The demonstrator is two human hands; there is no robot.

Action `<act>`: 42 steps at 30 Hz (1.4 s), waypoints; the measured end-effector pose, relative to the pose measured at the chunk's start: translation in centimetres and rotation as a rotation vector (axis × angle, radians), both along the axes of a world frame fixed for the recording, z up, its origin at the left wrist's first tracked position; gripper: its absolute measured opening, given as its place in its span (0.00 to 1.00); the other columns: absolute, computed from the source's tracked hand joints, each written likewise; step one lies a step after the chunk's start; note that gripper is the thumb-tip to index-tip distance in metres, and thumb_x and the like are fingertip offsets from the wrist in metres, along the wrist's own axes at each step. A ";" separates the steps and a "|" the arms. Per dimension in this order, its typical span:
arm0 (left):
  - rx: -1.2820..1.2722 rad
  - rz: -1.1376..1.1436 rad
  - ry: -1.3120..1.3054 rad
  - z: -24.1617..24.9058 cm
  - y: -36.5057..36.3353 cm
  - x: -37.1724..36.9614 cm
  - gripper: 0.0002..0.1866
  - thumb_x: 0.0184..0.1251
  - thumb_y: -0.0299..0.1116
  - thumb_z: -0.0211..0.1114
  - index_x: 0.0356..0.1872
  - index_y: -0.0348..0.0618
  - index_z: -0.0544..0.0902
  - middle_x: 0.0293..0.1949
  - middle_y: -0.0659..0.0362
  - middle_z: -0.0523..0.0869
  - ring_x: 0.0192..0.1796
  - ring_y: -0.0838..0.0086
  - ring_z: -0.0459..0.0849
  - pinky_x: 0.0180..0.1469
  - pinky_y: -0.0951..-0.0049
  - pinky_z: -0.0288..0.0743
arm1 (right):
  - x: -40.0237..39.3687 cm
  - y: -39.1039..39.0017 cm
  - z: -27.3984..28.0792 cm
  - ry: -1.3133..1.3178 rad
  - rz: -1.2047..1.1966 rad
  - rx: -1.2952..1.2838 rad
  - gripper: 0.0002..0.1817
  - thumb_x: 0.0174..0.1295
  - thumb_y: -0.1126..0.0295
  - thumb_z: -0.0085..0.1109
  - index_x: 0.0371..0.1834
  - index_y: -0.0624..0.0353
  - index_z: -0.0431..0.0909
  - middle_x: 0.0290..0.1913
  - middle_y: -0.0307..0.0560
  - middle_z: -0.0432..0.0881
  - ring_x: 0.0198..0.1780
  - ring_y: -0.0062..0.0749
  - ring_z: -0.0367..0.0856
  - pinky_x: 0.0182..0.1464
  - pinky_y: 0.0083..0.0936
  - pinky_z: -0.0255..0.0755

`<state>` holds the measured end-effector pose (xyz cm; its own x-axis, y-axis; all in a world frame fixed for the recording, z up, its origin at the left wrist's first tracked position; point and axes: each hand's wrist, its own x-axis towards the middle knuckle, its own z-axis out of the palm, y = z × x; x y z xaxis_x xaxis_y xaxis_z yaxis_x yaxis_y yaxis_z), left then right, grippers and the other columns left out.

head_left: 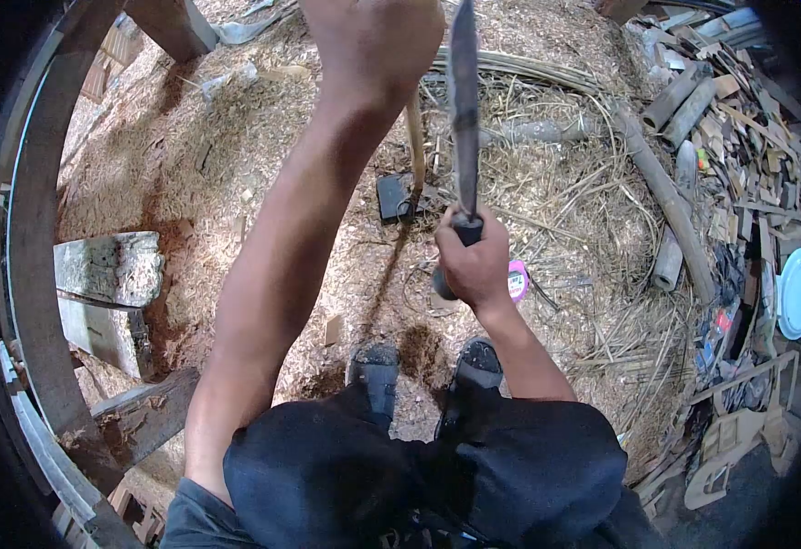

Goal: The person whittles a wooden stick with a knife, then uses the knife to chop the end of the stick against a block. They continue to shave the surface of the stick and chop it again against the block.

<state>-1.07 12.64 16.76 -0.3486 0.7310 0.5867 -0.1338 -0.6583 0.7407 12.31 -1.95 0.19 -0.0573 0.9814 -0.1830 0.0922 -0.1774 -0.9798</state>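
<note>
My right hand (478,265) is closed round the dark handle (467,229) of a machete. The long grey blade (465,110) points away from me, its tip near the top edge. My left hand (378,37) is a closed fist at the top, partly cut off; what its fingers hold is hidden. A curved wooden stick (416,146) shows just below that fist and reaches down to a dark block (391,199) on the ground. Partly behind my right hand is a pink round item (518,280) with a white label.
Wood shavings and split strips (593,201) cover the ground. A long pole (661,192) lies to the right, beside a heap of wood offcuts (748,174) and a pale blue plate-like disc (794,293). Weathered boards (108,270) and a timber frame (43,229) stand at the left.
</note>
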 end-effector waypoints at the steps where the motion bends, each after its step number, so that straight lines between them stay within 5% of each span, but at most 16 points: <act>1: 0.112 -0.030 -0.004 -0.2 0.6 -0.1 0.28 0.82 0.56 0.47 0.19 0.54 0.63 0.18 0.73 0.58 0.19 0.87 0.53 0.20 0.78 0.45 | -0.1 -0.1 0.2 0.005 -0.061 0.107 0.06 0.57 0.71 0.60 0.33 0.62 0.76 0.23 0.36 0.75 0.25 0.16 0.71 0.29 0.21 0.67; 5: -0.017 -0.099 -0.026 1.2 -1.5 0.1 0.29 0.82 0.55 0.48 0.19 0.53 0.62 0.18 0.72 0.57 0.19 0.87 0.54 0.20 0.78 0.45 | 0.7 0.0 -2.4 -0.274 0.130 -0.132 0.11 0.56 0.68 0.61 0.38 0.63 0.78 0.25 0.41 0.79 0.23 0.26 0.73 0.30 0.27 0.71; 9: 0.049 0.073 0.004 -0.4 0.3 0.1 0.29 0.82 0.56 0.49 0.19 0.54 0.61 0.18 0.73 0.57 0.19 0.87 0.54 0.20 0.78 0.45 | 0.1 -0.4 -0.4 -0.148 0.092 -0.188 0.10 0.56 0.69 0.61 0.36 0.64 0.77 0.24 0.41 0.78 0.23 0.25 0.73 0.30 0.27 0.70; 13: 0.021 -0.045 -0.021 0.6 -1.0 0.6 0.28 0.81 0.56 0.50 0.19 0.54 0.62 0.17 0.73 0.59 0.19 0.87 0.55 0.20 0.78 0.45 | -0.2 -0.7 -0.7 -0.046 -0.104 0.193 0.08 0.56 0.70 0.60 0.30 0.64 0.75 0.22 0.40 0.75 0.23 0.24 0.73 0.29 0.27 0.69; 16: 0.078 0.030 -0.045 -0.2 0.1 0.7 0.28 0.82 0.55 0.50 0.19 0.53 0.63 0.17 0.72 0.59 0.18 0.87 0.54 0.20 0.77 0.45 | 0.6 -0.2 -2.0 -0.201 0.107 -0.219 0.07 0.56 0.71 0.59 0.30 0.64 0.75 0.22 0.40 0.75 0.24 0.22 0.73 0.30 0.26 0.69; 23: 0.071 -0.003 0.022 -0.6 -0.5 0.6 0.27 0.83 0.53 0.47 0.20 0.53 0.63 0.17 0.73 0.58 0.19 0.87 0.54 0.20 0.78 0.46 | -0.4 -0.4 -0.1 -0.054 -0.055 0.087 0.08 0.56 0.70 0.60 0.34 0.63 0.77 0.21 0.38 0.76 0.23 0.22 0.73 0.28 0.27 0.69; 25: 0.085 0.150 0.104 -0.1 -0.6 0.6 0.27 0.84 0.52 0.46 0.20 0.53 0.63 0.17 0.74 0.57 0.19 0.87 0.53 0.21 0.78 0.45 | 0.4 -0.3 -4.9 -0.155 0.102 -0.223 0.09 0.55 0.68 0.60 0.33 0.64 0.77 0.21 0.40 0.78 0.23 0.25 0.75 0.28 0.29 0.70; 26: 0.235 -0.472 -0.424 0.3 -0.1 0.9 0.27 0.84 0.53 0.46 0.20 0.53 0.63 0.17 0.74 0.57 0.19 0.87 0.52 0.21 0.78 0.45 | 0.7 -0.1 -4.3 -0.166 0.111 -0.197 0.09 0.54 0.67 0.60 0.31 0.63 0.77 0.21 0.42 0.78 0.23 0.26 0.75 0.29 0.30 0.71; 27: 0.245 -0.474 -0.420 0.3 0.1 0.7 0.27 0.84 0.53 0.46 0.20 0.53 0.63 0.17 0.74 0.57 0.19 0.87 0.52 0.21 0.78 0.45 | 0.7 0.3 -3.6 -0.165 0.111 -0.186 0.09 0.54 0.67 0.60 0.31 0.63 0.77 0.21 0.42 0.78 0.23 0.26 0.75 0.29 0.30 0.71; 29: 0.089 0.038 0.059 -0.7 -0.1 0.1 0.27 0.84 0.53 0.46 0.20 0.53 0.63 0.18 0.73 0.57 0.20 0.87 0.53 0.21 0.78 0.45 | 0.2 0.0 -1.7 -0.202 0.039 -0.069 0.09 0.54 0.68 0.60 0.30 0.63 0.77 0.21 0.43 0.78 0.23 0.26 0.75 0.29 0.30 0.71; 34: 0.013 0.035 -0.023 -0.2 -0.3 0.4 0.27 0.83 0.52 0.47 0.20 0.53 0.63 0.18 0.73 0.57 0.19 0.87 0.52 0.21 0.78 0.45 | -0.6 -0.5 -0.9 -0.103 -0.069 0.132 0.09 0.55 0.68 0.61 0.32 0.64 0.76 0.20 0.44 0.75 0.23 0.27 0.73 0.28 0.30 0.69; 37: 0.096 -0.087 -0.040 -0.4 0.3 0.1 0.26 0.83 0.52 0.48 0.21 0.52 0.64 0.19 0.73 0.58 0.20 0.87 0.53 0.21 0.78 0.46 | 0.8 -0.3 -2.7 -0.295 0.126 -0.080 0.11 0.57 0.68 0.61 0.36 0.65 0.76 0.23 0.41 0.77 0.23 0.26 0.73 0.28 0.30 0.68; 42: 0.154 -0.029 -0.026 -0.5 0.5 0.8 0.25 0.83 0.52 0.49 0.22 0.52 0.65 0.19 0.72 0.59 0.20 0.87 0.53 0.22 0.79 0.46 | 0.1 -1.2 -0.7 -0.222 0.004 -0.004 0.13 0.54 0.66 0.62 0.30 0.66 0.75 0.20 0.46 0.76 0.23 0.30 0.75 0.30 0.32 0.71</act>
<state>-0.29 13.10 16.27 -0.3453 0.6428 0.6838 -0.1725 -0.7597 0.6270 12.37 -3.10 -0.46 -0.0193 0.9805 -0.1958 0.3065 -0.1806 -0.9346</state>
